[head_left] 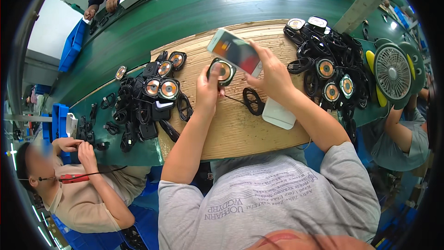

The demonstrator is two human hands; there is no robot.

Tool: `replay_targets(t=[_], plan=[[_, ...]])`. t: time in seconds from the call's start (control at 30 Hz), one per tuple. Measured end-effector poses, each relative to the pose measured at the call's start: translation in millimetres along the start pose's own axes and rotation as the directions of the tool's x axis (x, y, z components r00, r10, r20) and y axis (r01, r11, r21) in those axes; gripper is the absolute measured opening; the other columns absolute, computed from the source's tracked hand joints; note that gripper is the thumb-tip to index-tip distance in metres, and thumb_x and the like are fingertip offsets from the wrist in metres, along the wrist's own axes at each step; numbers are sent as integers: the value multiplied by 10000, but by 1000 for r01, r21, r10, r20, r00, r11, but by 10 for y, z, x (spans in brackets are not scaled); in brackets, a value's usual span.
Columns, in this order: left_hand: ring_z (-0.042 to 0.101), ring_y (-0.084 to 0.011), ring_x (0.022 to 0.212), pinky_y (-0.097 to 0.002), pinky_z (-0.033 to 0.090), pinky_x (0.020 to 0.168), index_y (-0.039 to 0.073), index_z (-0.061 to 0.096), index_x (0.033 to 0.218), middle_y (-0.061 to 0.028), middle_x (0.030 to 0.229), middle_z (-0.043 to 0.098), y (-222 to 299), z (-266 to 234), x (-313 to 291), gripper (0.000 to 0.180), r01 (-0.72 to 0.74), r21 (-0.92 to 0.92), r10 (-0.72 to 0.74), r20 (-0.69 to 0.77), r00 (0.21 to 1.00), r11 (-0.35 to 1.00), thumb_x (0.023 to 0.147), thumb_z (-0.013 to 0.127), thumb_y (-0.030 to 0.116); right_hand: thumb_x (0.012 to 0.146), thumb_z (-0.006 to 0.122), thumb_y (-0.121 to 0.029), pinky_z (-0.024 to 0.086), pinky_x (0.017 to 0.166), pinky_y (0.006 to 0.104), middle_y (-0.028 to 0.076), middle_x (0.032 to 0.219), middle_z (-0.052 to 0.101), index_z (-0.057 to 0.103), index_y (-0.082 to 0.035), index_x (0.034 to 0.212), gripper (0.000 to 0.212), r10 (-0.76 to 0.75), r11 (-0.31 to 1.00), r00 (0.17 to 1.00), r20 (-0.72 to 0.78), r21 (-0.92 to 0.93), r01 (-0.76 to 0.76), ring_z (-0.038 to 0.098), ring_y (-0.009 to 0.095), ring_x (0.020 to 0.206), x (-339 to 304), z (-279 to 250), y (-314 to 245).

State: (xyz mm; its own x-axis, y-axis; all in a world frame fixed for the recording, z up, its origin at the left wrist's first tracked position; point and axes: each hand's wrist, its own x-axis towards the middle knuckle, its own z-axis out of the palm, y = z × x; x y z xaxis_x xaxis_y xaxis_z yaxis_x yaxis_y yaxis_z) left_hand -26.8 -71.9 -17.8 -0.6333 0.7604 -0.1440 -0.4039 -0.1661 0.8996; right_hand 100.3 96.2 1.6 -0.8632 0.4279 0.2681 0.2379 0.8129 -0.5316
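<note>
Cardboard sheet [231, 125] covers the green bench, with a heap of black coil modules and cables [148, 97] on its left part. Next along, the left hand [208, 90] pinches a round coil module [222, 71], thumb and fingers clamped on its lower left edge. Just above and right of it, the right hand [273, 76] grips a tilted smartphone [235, 51] by its right end, fingers closed round it. Further right lie more coil modules [330, 76] and a small fan [392, 73]
</note>
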Motion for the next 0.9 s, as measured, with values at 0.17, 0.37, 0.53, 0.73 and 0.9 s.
replay_targets(t=[0.17, 0.37, 0.53, 0.73, 0.9], plan=[[606, -154, 675, -240, 498, 646, 60, 516, 1202, -95, 941, 640, -89, 76, 49, 398, -69, 41, 73, -93, 993, 997, 948, 627, 344, 764, 744, -201, 525, 878, 385, 148, 1271, 584, 427, -141, 1443, 751, -26, 966, 997, -73, -260, 6, 627, 308, 1053, 93, -121, 293], [598, -267, 1057, -346, 470, 928, 80, 594, 1156, -63, 1069, 658, -133, 384, 18, 354, -542, 825, 625, 341, 702, 158, 809, 665, 88, 786, 743, -253, 492, 945, 400, 169, 1310, 558, 431, -165, 1444, 734, -171, 927, 975, 145, -312, 209, 603, 312, 1107, -129, -757, 250], [615, -233, 976, -342, 485, 874, 98, 663, 959, -32, 1010, 652, -234, 453, -25, 247, -616, 783, 286, 575, 767, 78, 721, 687, 38, 766, 769, -313, 458, 988, 407, 180, 1393, 488, 445, -201, 1434, 751, -183, 908, 905, 384, -288, 306, 522, 309, 1219, -784, -718, 210], [591, -211, 739, -324, 492, 661, 68, 682, 964, -55, 907, 634, 308, 203, 70, 270, -366, 928, 736, 295, 609, -69, 715, 676, -36, 766, 770, -335, 448, 989, 415, 168, 1423, 460, 442, -233, 1437, 754, -113, 960, 983, 144, -237, 145, 496, 293, 1250, -1147, -609, 498], [548, -169, 692, -291, 484, 608, 128, 622, 1149, -58, 967, 588, 1126, -656, -321, 387, 164, 987, 914, -68, 401, 2, 809, 676, -49, 761, 765, -263, 451, 985, 397, 131, 1435, 461, 451, -219, 1431, 741, -133, 985, 991, -19, -113, 130, 500, 280, 1245, -1116, -920, 637]])
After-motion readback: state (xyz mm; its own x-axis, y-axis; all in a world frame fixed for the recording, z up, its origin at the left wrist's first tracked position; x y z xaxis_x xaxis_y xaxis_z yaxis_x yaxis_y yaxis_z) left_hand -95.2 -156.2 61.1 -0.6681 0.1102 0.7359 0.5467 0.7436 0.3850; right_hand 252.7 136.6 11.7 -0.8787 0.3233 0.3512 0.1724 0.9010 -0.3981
